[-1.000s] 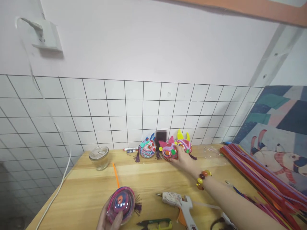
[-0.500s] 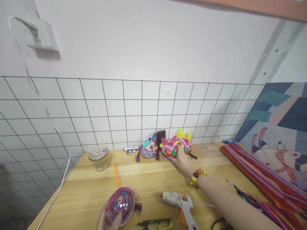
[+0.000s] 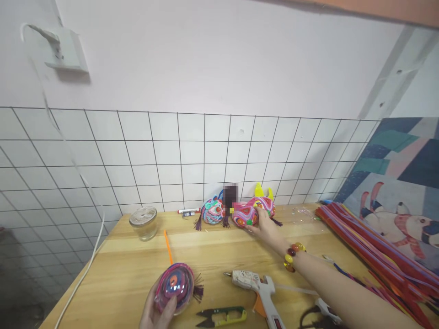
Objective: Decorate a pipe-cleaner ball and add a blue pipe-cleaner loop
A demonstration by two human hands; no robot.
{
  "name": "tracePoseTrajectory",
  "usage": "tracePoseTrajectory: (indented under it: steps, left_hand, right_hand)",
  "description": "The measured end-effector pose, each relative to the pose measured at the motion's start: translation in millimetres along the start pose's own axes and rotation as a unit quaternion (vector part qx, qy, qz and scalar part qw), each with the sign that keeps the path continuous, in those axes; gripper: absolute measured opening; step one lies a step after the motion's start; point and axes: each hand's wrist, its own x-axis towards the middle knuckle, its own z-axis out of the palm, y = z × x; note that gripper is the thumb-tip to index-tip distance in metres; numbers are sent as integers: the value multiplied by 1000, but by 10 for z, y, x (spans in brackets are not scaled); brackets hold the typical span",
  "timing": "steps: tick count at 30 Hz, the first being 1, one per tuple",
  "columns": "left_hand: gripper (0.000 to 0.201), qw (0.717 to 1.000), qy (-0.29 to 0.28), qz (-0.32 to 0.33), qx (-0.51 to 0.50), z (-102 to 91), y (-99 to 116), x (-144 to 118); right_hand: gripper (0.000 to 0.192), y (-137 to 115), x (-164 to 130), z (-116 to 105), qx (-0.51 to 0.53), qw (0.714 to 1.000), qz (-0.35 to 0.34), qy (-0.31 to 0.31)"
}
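A pink swirled craft ornament (image 3: 244, 215) is being gripped at the far edge of the tabletop (image 3: 212, 256) by the right hand (image 3: 265, 226), its fingers curled around the piece. Just beyond the fingertips a yellow-horned ornament (image 3: 263, 202) is being crowded, and a blue one (image 3: 212, 212) is lying just to the hand's left. A second egg-shaped ornament (image 3: 173, 287) is being cupped in the left hand (image 3: 158, 310), fingers closed under it, its dark tassel hanging out to the side. Near the right forearm a glue gun (image 3: 255, 289) and green snips (image 3: 222, 316) are lying. The neighbouring ornaments are judged at risk of being knocked, since they are touching the gripped piece.
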Motion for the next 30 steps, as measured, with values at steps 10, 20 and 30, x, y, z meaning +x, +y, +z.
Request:
tracePoseTrajectory:
  steps: [10,20,30]
  left_hand:
    - [66,1000,-2,5,1,-23,-58,33]
    - [68,1000,-3,2,-4,-29,-65,49]
    - [68,1000,-5,-11,11,-55,-67,75]
  right_hand:
    - [70,-38,28,18,5,1000,1,-3]
    - [70,-14,6,-4,1,1000,4,-9]
    - [67,-159,-62,-155,2,1000,18,-25]
